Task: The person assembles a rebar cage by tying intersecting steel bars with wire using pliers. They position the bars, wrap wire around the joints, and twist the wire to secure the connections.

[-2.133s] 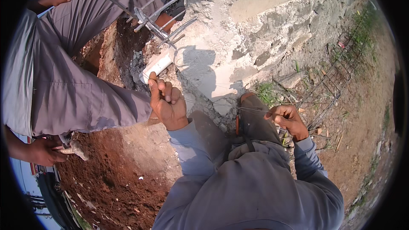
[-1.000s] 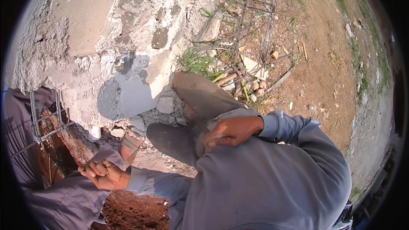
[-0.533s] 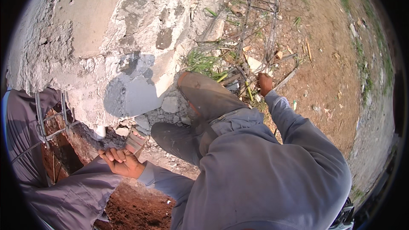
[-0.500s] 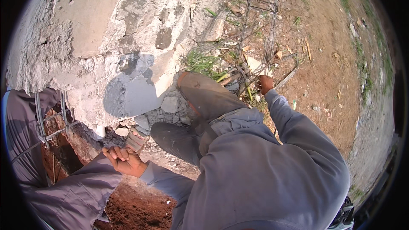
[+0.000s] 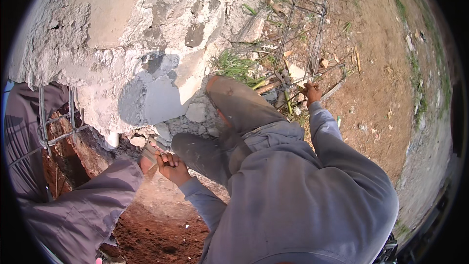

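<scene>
My left hand (image 5: 172,167) is closed with its fingers curled, beside another person's sandalled foot (image 5: 149,156) below the broken wall. Whatever it may hold is hidden. Farther right, my right hand (image 5: 311,92) reaches to the near end of a long steel rebar cage (image 5: 320,32) lying on the ground. Its fingers are bent together among thin rods and sticks, and what lies between them is too small to make out. A pale flat piece (image 5: 297,72) lies just beyond that hand.
A rough, chipped concrete wall (image 5: 105,24) fills the upper left. Another person's trousered leg (image 5: 88,205) stands at left near upright rebar (image 5: 72,110) and a dug hole. A white pipe end (image 5: 112,140) juts below the wall. Rubble (image 5: 196,112) and grass (image 5: 234,66) border my knees.
My left hand has moved right and up, close to the other person's foot. My right hand has shifted slightly up and right, and its fingers have changed position. The view has shifted a little.
</scene>
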Demonstrator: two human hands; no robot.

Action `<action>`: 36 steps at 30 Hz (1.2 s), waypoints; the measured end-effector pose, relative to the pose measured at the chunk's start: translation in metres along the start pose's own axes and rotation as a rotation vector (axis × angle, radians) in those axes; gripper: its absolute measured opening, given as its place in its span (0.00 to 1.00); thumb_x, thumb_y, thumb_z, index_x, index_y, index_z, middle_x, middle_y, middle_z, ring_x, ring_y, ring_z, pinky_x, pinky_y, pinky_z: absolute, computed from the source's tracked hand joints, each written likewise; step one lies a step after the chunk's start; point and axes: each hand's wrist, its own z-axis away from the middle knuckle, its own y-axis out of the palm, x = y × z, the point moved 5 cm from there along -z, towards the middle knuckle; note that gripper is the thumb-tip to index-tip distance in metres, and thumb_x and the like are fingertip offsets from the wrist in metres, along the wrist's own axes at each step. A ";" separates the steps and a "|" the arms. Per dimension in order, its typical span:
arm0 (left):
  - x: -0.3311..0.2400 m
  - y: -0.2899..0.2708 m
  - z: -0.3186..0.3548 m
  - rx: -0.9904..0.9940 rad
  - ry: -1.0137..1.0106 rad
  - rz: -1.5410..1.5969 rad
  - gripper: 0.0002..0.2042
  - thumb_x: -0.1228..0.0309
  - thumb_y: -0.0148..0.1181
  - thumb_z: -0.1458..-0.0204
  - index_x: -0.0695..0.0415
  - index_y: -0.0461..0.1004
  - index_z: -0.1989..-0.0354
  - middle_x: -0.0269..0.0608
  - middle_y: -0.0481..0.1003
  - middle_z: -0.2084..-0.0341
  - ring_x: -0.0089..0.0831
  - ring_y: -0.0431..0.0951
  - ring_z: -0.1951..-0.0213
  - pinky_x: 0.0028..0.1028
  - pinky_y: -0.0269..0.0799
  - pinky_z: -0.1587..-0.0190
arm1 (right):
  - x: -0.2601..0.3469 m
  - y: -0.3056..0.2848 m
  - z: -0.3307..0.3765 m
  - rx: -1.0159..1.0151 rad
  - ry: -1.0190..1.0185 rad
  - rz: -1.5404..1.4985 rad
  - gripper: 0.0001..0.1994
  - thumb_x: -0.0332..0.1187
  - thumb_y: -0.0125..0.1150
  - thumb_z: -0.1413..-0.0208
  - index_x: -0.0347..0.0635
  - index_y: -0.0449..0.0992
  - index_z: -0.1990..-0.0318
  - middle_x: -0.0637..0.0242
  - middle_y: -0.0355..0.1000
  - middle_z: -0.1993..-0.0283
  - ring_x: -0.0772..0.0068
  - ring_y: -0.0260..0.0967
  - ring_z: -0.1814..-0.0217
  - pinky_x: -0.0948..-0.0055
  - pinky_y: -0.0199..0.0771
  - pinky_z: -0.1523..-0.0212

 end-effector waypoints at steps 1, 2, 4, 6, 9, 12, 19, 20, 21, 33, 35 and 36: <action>0.002 -0.015 -0.007 0.016 -0.020 -0.003 0.11 0.64 0.48 0.34 0.59 0.71 0.56 0.29 0.64 0.82 0.19 0.55 0.87 0.21 0.52 0.87 | 0.015 -0.009 0.002 0.001 -0.073 0.018 0.11 0.29 0.60 0.40 0.45 0.60 0.66 0.57 0.74 0.68 0.70 0.72 0.75 0.64 0.85 0.73; 0.007 -0.030 -0.013 0.030 -0.038 -0.004 0.11 0.64 0.49 0.35 0.58 0.71 0.55 0.29 0.65 0.81 0.18 0.56 0.87 0.21 0.52 0.88 | 0.033 -0.011 0.012 0.004 -0.111 -0.005 0.11 0.30 0.60 0.40 0.45 0.61 0.66 0.57 0.74 0.68 0.70 0.73 0.74 0.65 0.84 0.73; 0.017 -0.047 -0.015 -0.024 -0.039 -0.048 0.10 0.64 0.49 0.34 0.57 0.71 0.56 0.28 0.65 0.81 0.18 0.55 0.87 0.21 0.51 0.88 | 0.077 -0.008 0.035 0.015 -0.190 -0.004 0.12 0.33 0.63 0.41 0.46 0.62 0.66 0.59 0.74 0.68 0.70 0.75 0.71 0.67 0.85 0.72; 0.024 -0.042 -0.014 -0.080 -0.032 -0.089 0.10 0.64 0.48 0.34 0.57 0.71 0.56 0.28 0.64 0.81 0.18 0.55 0.87 0.21 0.51 0.88 | 0.112 -0.005 0.051 -0.002 -0.284 -0.003 0.13 0.34 0.64 0.41 0.45 0.62 0.66 0.61 0.74 0.69 0.72 0.75 0.70 0.68 0.85 0.71; 0.032 -0.031 -0.007 -0.172 -0.006 -0.134 0.10 0.63 0.48 0.35 0.57 0.70 0.57 0.28 0.63 0.82 0.18 0.54 0.87 0.21 0.52 0.88 | 0.153 0.007 0.062 0.074 -0.430 0.017 0.13 0.33 0.66 0.43 0.43 0.63 0.67 0.64 0.73 0.70 0.75 0.74 0.69 0.70 0.85 0.69; 0.042 -0.039 -0.008 -0.203 0.001 -0.170 0.10 0.63 0.49 0.35 0.56 0.70 0.57 0.28 0.62 0.83 0.18 0.54 0.87 0.21 0.52 0.88 | 0.181 0.041 0.075 0.173 -0.554 -0.011 0.11 0.30 0.65 0.43 0.40 0.66 0.65 0.65 0.72 0.70 0.77 0.71 0.71 0.73 0.83 0.72; 0.056 -0.078 0.001 -0.244 -0.031 -0.223 0.10 0.64 0.48 0.36 0.51 0.66 0.70 0.27 0.60 0.85 0.19 0.55 0.89 0.22 0.51 0.90 | 0.185 0.098 0.126 0.274 -0.582 0.524 0.12 0.39 0.64 0.42 0.39 0.79 0.58 0.65 0.76 0.71 0.77 0.73 0.69 0.72 0.74 0.69; 0.058 -0.075 0.005 -0.282 -0.038 -0.218 0.09 0.65 0.47 0.36 0.51 0.66 0.70 0.27 0.59 0.86 0.19 0.54 0.90 0.23 0.52 0.90 | 0.183 0.100 0.117 0.277 -0.637 0.583 0.14 0.40 0.64 0.41 0.37 0.79 0.58 0.65 0.75 0.70 0.77 0.73 0.70 0.72 0.74 0.69; 0.061 -0.092 -0.007 -0.190 -0.024 -0.148 0.09 0.64 0.48 0.36 0.51 0.66 0.69 0.27 0.59 0.85 0.19 0.53 0.89 0.24 0.52 0.89 | 0.180 0.108 0.107 0.292 -0.681 0.647 0.15 0.40 0.63 0.41 0.36 0.79 0.57 0.64 0.75 0.69 0.77 0.73 0.70 0.72 0.74 0.69; 0.067 -0.106 -0.025 -0.410 0.099 -0.385 0.11 0.59 0.57 0.41 0.51 0.73 0.57 0.29 0.61 0.79 0.21 0.54 0.84 0.26 0.57 0.83 | 0.287 0.101 0.130 -0.029 -1.028 0.366 0.11 0.35 0.61 0.40 0.43 0.80 0.53 0.61 0.78 0.61 0.65 0.76 0.61 0.70 0.74 0.59; 0.068 -0.108 -0.022 -0.424 0.097 -0.391 0.10 0.59 0.56 0.41 0.50 0.72 0.58 0.28 0.60 0.80 0.20 0.54 0.84 0.25 0.56 0.83 | 0.297 0.109 0.140 -0.079 -1.183 0.433 0.11 0.33 0.59 0.38 0.43 0.79 0.51 0.61 0.78 0.60 0.63 0.76 0.59 0.69 0.75 0.58; 0.065 -0.095 -0.010 -0.433 0.080 -0.410 0.09 0.58 0.55 0.40 0.49 0.71 0.60 0.27 0.60 0.81 0.19 0.54 0.85 0.24 0.54 0.84 | 0.306 0.110 0.157 -0.076 -1.215 0.417 0.13 0.31 0.56 0.37 0.44 0.76 0.46 0.61 0.78 0.59 0.61 0.76 0.57 0.67 0.75 0.56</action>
